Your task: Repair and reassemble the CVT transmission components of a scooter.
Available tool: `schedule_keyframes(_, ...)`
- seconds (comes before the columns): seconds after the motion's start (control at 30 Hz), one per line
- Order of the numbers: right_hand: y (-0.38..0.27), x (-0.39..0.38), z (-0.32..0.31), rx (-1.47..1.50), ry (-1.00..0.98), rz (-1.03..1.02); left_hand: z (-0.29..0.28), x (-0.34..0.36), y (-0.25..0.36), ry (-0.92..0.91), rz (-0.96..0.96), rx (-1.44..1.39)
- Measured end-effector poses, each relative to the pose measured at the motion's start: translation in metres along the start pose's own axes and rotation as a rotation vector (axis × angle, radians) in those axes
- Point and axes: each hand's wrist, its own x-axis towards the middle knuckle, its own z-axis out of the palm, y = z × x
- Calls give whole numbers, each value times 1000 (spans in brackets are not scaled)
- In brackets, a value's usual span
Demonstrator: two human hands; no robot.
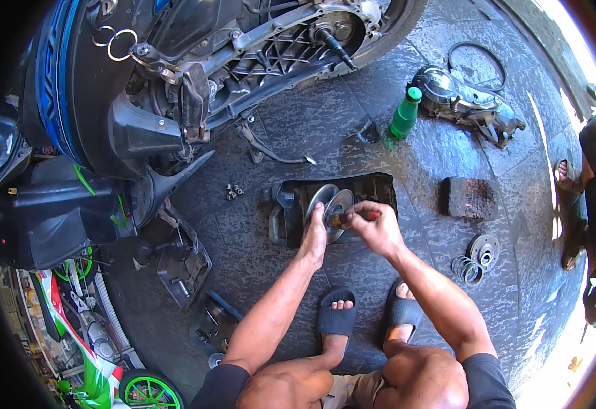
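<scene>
My left hand (pixel 316 235) grips the rim of a round metal scooter pulley (pixel 341 203) with two shiny discs, tilted on edge. In my right hand (pixel 378 226) is a small tool with a red handle (pixel 373 215), pinched between thumb and fingers. Its yellowish-brown end meets the pulley's hub; I cannot make out its exact kind. Both hands are over a black rectangular plastic tray (pixel 285 225) on the floor, which the pulley partly hides.
A partly dismantled scooter (pixel 271 58) stands ahead. Around me lie a green bottle (pixel 406 114), a metal engine cover (pixel 462 99), a belt (pixel 499 65), a dark block (pixel 472 198), a coil spring (pixel 467 270), a clutch plate (pixel 483 252) and a parts tray (pixel 199 255). Someone's feet (pixel 566 174) show at right.
</scene>
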Motion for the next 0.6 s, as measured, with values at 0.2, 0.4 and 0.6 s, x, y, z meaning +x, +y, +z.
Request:
schedule_keyframes(0.2, 22, 25, -7, 360, 243, 163, 0, -1, 7, 22, 20, -35)
schedule_keyframes(0.4, 33, -9, 3, -97, -11, 147, -5, -2, 12, -20, 10, -110)
schedule_keyframes(0.6, -7, -6, 3, -105, 100, -173, -5, 1, 7, -24, -14, -112)
